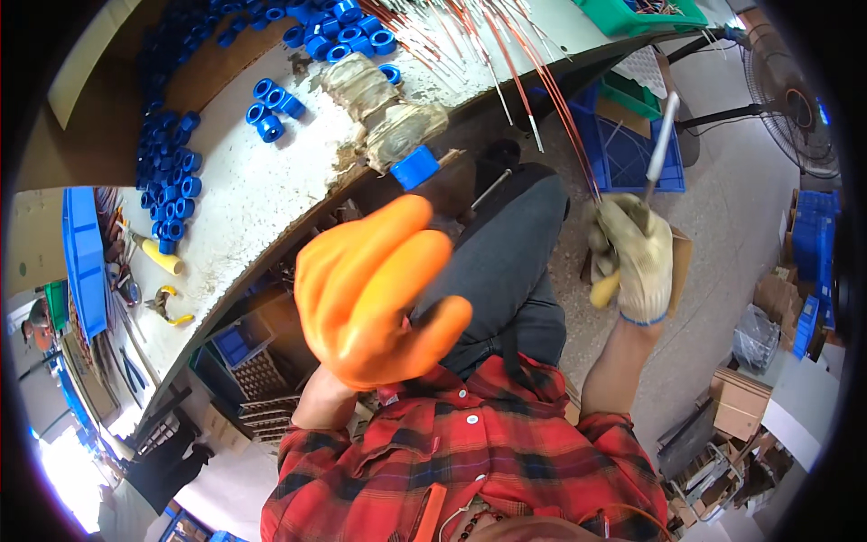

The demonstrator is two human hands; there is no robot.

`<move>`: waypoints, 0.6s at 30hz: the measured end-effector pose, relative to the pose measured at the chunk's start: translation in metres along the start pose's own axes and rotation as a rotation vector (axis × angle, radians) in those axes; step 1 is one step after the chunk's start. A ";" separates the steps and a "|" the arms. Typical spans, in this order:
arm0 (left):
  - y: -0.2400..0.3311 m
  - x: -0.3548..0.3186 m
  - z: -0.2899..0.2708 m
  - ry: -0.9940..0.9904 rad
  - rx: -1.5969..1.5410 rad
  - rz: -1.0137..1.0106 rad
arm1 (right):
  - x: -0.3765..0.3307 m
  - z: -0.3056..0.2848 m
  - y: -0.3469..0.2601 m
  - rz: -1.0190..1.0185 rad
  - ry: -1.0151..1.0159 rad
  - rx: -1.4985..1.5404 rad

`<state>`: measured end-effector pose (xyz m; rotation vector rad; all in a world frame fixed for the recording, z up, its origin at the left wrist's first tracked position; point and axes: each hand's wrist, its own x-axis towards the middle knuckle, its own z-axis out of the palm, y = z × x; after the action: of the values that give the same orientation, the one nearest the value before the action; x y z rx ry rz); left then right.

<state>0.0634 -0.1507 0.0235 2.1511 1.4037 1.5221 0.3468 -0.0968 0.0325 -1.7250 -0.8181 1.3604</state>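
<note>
Left hand (pixel 375 294): hovering in an orange glove just off the worktop's near edge, fingers curling loosely inward, gripping nothing visible; palm side hidden, so a small piece tucked inside not ruled out.
Right hand (pixel 632 257): clamping, in a knitted white glove, around a yellow-handled tool (pixel 650 181), fist fully wrapped, pale shaft rising up and away, held out over the floor well apart from the worktop.
Copper wires (pixel 542 86): trailing off the worktop's far right edge, thin strands dropping down to just beside the gloved fist, seemingly touching it.
Blue sleeve (pixel 415 167): sitting alone right at the near edge of the worktop (pixel 253 190), beside a grimy wrapped lump (pixel 384 108), nearest thing to the orange glove.
Blue rings (pixel 172 172): lying scattered along the left side and heaped at the far corner.
Doing it well: probably keeping the tool's shaft clear of the hanging strands, gripping firmly near the handle's middle, bringing the free glove in low to the single blue piece rather than sweeping across the pile.
Watching for: snagging or kinking the fine wires, nudging the lone piece off the edge.
</note>
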 end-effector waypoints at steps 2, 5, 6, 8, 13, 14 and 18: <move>0.005 0.003 0.001 -0.115 -0.061 -0.050 | -0.011 -0.016 0.014 0.012 0.009 0.001; 0.017 0.008 -0.002 -0.258 -0.171 -0.206 | -0.039 -0.036 0.031 0.054 0.028 -0.062; 0.021 0.003 -0.003 -0.243 -0.136 -0.231 | -0.051 -0.040 0.039 0.020 -0.019 -0.001; 0.027 -0.007 0.006 -0.403 -0.245 -0.411 | -0.072 -0.067 0.075 -0.033 0.120 -0.002; 0.042 -0.005 0.053 -0.619 -0.669 -0.533 | -0.100 -0.140 0.113 -0.177 -0.109 -0.125; 0.049 0.002 0.052 -0.648 -0.798 -0.613 | -0.105 -0.140 0.111 -0.128 -0.190 -0.123; 0.053 0.008 0.030 -0.229 -1.238 -0.874 | -0.087 -0.082 0.083 -0.010 -0.516 -0.118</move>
<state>0.1194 -0.1625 0.0457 0.7578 0.7300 1.1629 0.4095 -0.2266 0.0121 -1.4634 -1.2055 1.8148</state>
